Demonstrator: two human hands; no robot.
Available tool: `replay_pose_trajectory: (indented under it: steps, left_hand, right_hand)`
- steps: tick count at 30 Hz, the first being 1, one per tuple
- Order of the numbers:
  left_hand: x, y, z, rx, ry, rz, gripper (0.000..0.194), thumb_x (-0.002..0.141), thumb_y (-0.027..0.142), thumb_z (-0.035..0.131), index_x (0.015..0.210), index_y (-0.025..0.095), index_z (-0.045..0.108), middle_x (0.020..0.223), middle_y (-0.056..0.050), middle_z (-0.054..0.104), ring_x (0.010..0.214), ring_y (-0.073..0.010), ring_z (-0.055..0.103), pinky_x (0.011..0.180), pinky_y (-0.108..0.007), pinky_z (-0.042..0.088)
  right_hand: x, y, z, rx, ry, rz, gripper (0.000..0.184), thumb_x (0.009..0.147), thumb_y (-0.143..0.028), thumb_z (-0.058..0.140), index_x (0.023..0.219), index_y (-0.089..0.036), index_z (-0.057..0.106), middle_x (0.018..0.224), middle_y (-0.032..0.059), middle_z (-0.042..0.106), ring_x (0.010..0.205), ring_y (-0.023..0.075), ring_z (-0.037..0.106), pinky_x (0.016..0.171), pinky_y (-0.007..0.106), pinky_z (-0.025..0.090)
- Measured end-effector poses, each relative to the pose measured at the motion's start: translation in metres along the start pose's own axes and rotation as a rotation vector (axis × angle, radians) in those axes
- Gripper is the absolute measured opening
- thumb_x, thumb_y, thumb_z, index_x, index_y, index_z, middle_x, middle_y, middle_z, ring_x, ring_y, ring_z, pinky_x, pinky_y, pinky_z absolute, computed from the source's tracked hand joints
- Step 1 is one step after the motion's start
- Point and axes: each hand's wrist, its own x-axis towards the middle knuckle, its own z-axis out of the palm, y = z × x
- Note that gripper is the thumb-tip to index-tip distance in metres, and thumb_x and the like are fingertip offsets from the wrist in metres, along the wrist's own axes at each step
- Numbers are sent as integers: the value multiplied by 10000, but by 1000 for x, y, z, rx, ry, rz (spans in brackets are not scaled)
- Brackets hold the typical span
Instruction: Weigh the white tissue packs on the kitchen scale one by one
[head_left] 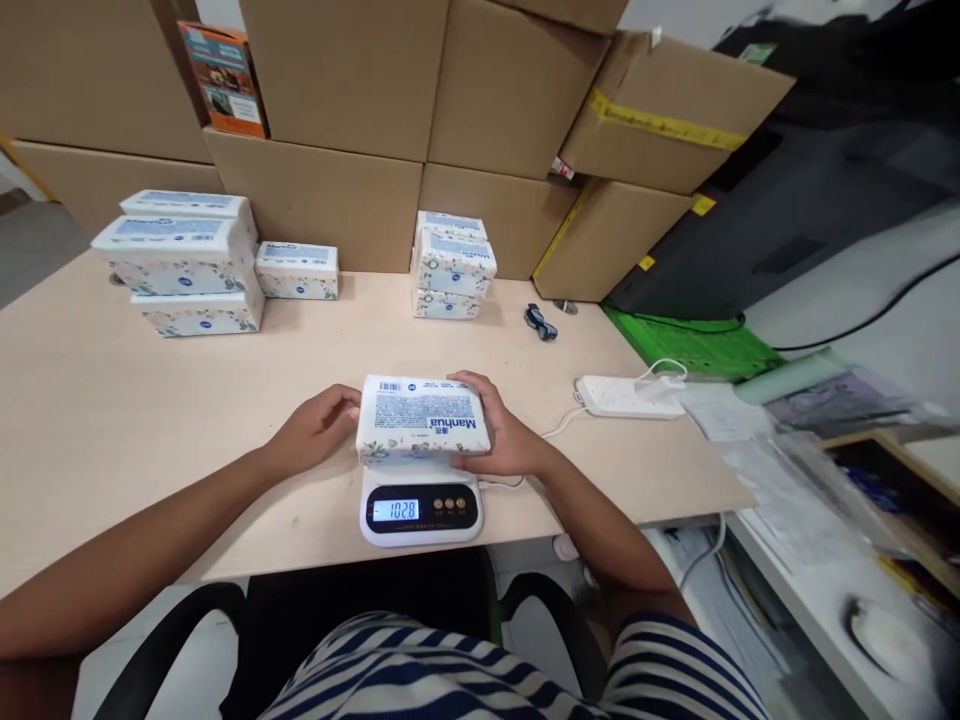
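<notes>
A white pack of tissues [422,416] with blue print and the word Manhua is over the platform of a white digital scale [421,538]. My right hand [504,428] grips the pack's right end, fingers at the back and thumb low at the front. At the left end, my left hand [319,425] is loosely curled with its fingertips close to the pack; whether they touch it I cannot tell. The scale's lit display [396,510] shows 102.8, with a short dash before the digits. Most of the weighing platform is hidden under the pack.
Stacked tissue packs [176,255] stand at the back left, a single pack [298,272] beside them. Another stack [452,265] is at the back middle. Cardboard boxes [337,75] line the rear. A power strip [630,397] and a dark blue strap-like item [540,322] lie right.
</notes>
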Motion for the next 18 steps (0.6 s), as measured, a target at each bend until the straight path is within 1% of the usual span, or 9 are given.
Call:
replay_pose_trajectory:
  steps: [2,3,4,6,7,8,10,14,18]
  left_hand:
    - [2,-1,0,17,3,11,622,1031,818,598,1228,244,735,1240,-126,848,1122,-339,816,978,-501,655]
    - [3,-3,1,15,12,17,623,1022,819,616,1228,243,737,1237,-129,850,1128,-340,815,971,-497,657]
    - [5,-4,2,7,23,27,619,1015,814,638,1230,242,740,1236,-131,850,1129,-337,813,960,-491,660]
    - [7,-8,5,-15,36,56,591,1005,788,689,1236,247,750,1236,-134,852,1120,-324,813,930,-474,667]
    - [8,-10,7,-28,39,72,565,1004,766,712,1236,253,758,1236,-133,853,1108,-314,814,915,-463,669]
    - [8,-11,9,-40,39,89,533,1008,740,732,1235,259,765,1237,-128,854,1097,-302,817,905,-451,671]
    - [9,-12,11,-58,39,116,464,1020,684,761,1226,269,777,1230,-115,856,1081,-279,820,897,-428,672]
    - [9,-9,14,-71,44,130,407,1036,631,775,1201,259,769,1164,-95,851,1056,-254,807,909,-413,669]
    - [9,-6,15,-77,51,130,457,1037,665,760,1229,251,727,1166,-93,835,1059,-251,794,934,-425,666]
  right_hand:
    - [1,-1,0,25,8,7,1292,794,-738,960,1795,-413,210,1865,137,243,1771,417,281,1459,642,274]
    - [2,-1,1,46,21,18,1360,766,-843,922,1814,-423,163,1894,128,207,1773,423,279,1453,645,290]
    - [3,-1,2,67,43,33,1435,732,-976,837,1832,-429,95,1920,120,164,1775,430,276,1444,648,313]
    - [6,1,5,84,107,80,1550,649,-1209,524,1844,-427,-77,1953,109,79,1788,442,248,1423,664,353]
    - [9,3,7,68,139,107,1570,611,-1259,354,1835,-422,-161,1960,107,45,1795,449,228,1414,682,362]
    - [11,5,9,38,162,133,1562,587,-1271,218,1819,-422,-231,1964,104,17,1801,456,211,1405,704,365]
    - [14,8,11,-34,185,162,1499,594,-1253,95,1787,-442,-312,1966,95,-24,1802,467,201,1382,744,375]
    - [14,15,9,-99,197,150,1319,736,-1201,128,1763,-513,-335,1965,68,-29,1790,450,253,1340,775,404]
    - [13,24,2,-110,222,151,1249,808,-1172,223,1778,-560,-270,1960,60,12,1756,433,344,1308,768,447]
